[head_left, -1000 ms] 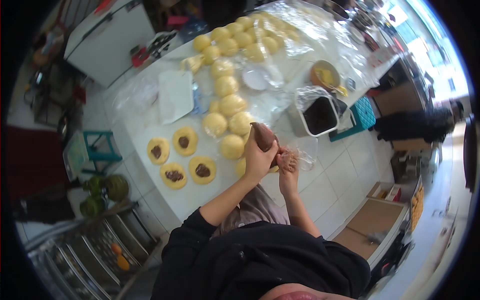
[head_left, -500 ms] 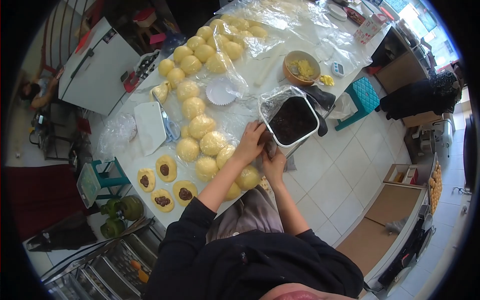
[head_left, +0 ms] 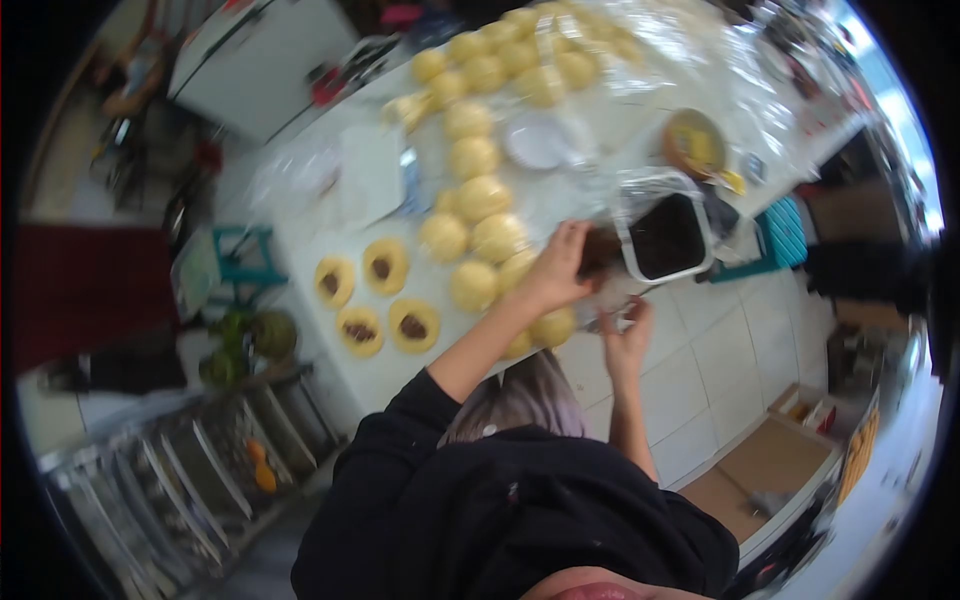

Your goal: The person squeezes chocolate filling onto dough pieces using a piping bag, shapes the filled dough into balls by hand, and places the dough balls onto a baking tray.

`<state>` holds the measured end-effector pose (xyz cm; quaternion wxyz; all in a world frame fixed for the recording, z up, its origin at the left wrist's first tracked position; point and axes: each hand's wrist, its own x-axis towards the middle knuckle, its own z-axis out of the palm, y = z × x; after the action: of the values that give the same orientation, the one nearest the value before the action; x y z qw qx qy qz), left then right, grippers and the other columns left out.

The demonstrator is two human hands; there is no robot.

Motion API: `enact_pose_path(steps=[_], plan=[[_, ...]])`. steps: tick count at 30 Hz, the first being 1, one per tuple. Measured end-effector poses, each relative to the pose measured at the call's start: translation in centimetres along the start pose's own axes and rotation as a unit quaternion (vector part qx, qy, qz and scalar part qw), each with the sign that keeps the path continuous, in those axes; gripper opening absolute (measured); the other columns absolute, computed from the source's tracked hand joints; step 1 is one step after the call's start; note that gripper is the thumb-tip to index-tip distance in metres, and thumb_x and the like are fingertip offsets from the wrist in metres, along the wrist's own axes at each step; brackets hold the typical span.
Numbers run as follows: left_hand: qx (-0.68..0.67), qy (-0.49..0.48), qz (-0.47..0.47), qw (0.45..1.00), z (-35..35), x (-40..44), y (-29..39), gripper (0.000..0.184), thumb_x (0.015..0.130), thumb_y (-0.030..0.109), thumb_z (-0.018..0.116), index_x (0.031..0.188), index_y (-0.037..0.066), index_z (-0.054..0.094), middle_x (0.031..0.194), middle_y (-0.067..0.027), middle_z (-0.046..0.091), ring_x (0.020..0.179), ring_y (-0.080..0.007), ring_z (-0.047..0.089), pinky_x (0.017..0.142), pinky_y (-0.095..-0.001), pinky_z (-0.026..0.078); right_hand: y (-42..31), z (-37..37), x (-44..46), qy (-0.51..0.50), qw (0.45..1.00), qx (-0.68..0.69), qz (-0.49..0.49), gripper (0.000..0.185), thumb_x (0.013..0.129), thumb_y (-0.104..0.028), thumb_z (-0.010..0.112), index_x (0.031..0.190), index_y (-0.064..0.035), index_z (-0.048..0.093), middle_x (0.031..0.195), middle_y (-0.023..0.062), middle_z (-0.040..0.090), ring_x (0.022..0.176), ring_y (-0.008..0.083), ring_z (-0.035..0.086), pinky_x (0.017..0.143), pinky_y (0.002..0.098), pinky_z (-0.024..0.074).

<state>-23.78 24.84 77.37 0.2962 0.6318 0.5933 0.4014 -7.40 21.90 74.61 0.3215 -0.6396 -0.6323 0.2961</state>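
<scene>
Though blurry, tub (head_left: 672,276) of paste (head_left: 668,238)

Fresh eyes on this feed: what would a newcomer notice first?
Probably the yellow dough balls, trailing from the table's far end to its near edge. Next, four flat rounds with dark centres, near left, and the white-rimmed tub, dark inside, beside the hands.

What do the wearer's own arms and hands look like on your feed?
Black sleeves cover the upper arms and leave the forearms uncovered. The left hand and right hand are bare, without gloves. No watch or bracelet shows; blur leaves rings uncertain.
</scene>
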Motion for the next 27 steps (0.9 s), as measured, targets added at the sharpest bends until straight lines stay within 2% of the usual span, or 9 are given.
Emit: enact_pose_path(steps=[3,7,9,13,15,17,20,22,27], plan=[[0.045,0.071,-0.067,0.994,-4.8,-5.6,1.5,0.066,0.058,0.003,0.062,0.118,0.005,0.033,0.112,-0.0182,0.037,0.107,-0.0347,0.038,0.090,-0.0377,0.035,-5.3,-0.5,-2.1,-0.077,0.994,0.057,-0.059,0.050,0.065,-0.010,0.070,0.107,0.0006,0.045,0.088,0.0086,0.048,0.076,0.0184,0.048,0.067,0.0269,0.0409],[0.140,0.127,-0.173,0.967,-12.8,-15.1,0.6,0.072,0.057,-0.004,0.060,0.122,0.004,0.031,0.121,-0.0187,0.033,0.109,-0.0352,0.037,0.093,-0.0388,0.034,-12.5,4.6,-5.8,-0.343,0.903,0.091,-0.244,0.065,0.062,-0.010,0.073,0.116,0.0001,0.039,0.107,0.0131,0.046,0.090,0.0201,0.050,0.065,0.0281,0.0463],[0.184,0.044,-0.281,0.941,-14.2,-18.4,-1.5,0.075,0.056,-0.004,0.062,0.124,0.005,0.031,0.125,-0.0170,0.030,0.108,-0.0355,0.038,0.091,-0.0396,0.036,-13.8,8.3,-7.4,-0.436,0.858,0.047,-0.267,0.074,0.058,-0.009,0.073,0.120,0.0019,0.033,0.111,0.0180,0.041,0.104,0.0300,0.043,0.083,0.0359,0.0399],[0.300,0.016,-0.216,0.929,-13.4,-18.1,-5.0,0.070,0.057,-0.005,0.063,0.120,0.003,0.033,0.124,-0.0174,0.030,0.103,-0.0345,0.041,0.085,-0.0378,0.042,-13.8,14.3,-8.8,-0.372,0.845,-0.127,-0.363,0.079,0.054,-0.010,0.075,0.119,0.0022,0.032,0.112,0.0181,0.040,0.108,0.0329,0.038,0.087,0.0393,0.0361],[0.293,-0.009,-0.240,0.925,-13.3,-17.6,-5.2,0.057,0.059,-0.005,0.062,0.111,0.000,0.039,0.119,-0.0173,0.033,0.098,-0.0323,0.045,0.077,-0.0353,0.047,-13.9,14.9,-8.1,-0.433,0.810,-0.202,-0.341,0.076,0.049,-0.011,0.076,0.113,0.0036,0.036,0.107,0.0160,0.042,0.106,0.0327,0.037,0.086,0.0399,0.0358],[0.276,-0.021,-0.244,0.929,-13.4,-17.8,-5.7,0.050,0.061,-0.010,0.056,0.107,0.000,0.039,0.119,-0.0179,0.034,0.097,-0.0338,0.046,0.076,-0.0367,0.047,-13.9,14.8,-7.6,-0.430,0.813,-0.178,-0.351,0.066,0.048,-0.008,0.073,0.105,0.0021,0.042,0.101,0.0150,0.044,0.100,0.0332,0.041,0.083,0.0411,0.0376],[0.260,-0.005,-0.202,0.944,-14.1,-18.3,-6.5,0.044,0.058,-0.007,0.062,0.099,-0.002,0.045,0.107,-0.0178,0.040,0.091,-0.0319,0.048,0.073,-0.0354,0.048,-13.8,14.2,-7.1,-0.445,0.859,-0.081,-0.240,0.051,0.051,-0.005,0.067,0.099,-0.0019,0.048,0.096,0.0156,0.047,0.088,0.0344,0.049,0.076,0.0398,0.0418],[0.155,0.004,-0.194,0.969,-15.4,-18.7,-6.5,0.039,0.060,-0.007,0.061,0.094,-0.002,0.045,0.106,-0.0194,0.041,0.088,-0.0319,0.049,0.073,-0.0364,0.047,-15.2,13.4,-8.0,-0.391,0.878,-0.073,-0.266,0.050,0.051,-0.004,0.067,0.098,-0.0016,0.050,0.093,0.0157,0.049,0.085,0.0338,0.051,0.074,0.0390,0.0430],[0.220,0.024,-0.174,0.960,-14.4,-18.2,-7.2,0.036,0.059,-0.008,0.059,0.092,0.001,0.047,0.097,-0.0159,0.046,0.087,-0.0321,0.051,0.074,-0.0391,0.045,-14.0,14.2,-8.6,-0.291,0.879,-0.094,-0.366,0.046,0.051,-0.003,0.070,0.095,-0.0009,0.056,0.089,0.0160,0.053,0.076,0.0328,0.055,0.069,0.0377,0.0456]])
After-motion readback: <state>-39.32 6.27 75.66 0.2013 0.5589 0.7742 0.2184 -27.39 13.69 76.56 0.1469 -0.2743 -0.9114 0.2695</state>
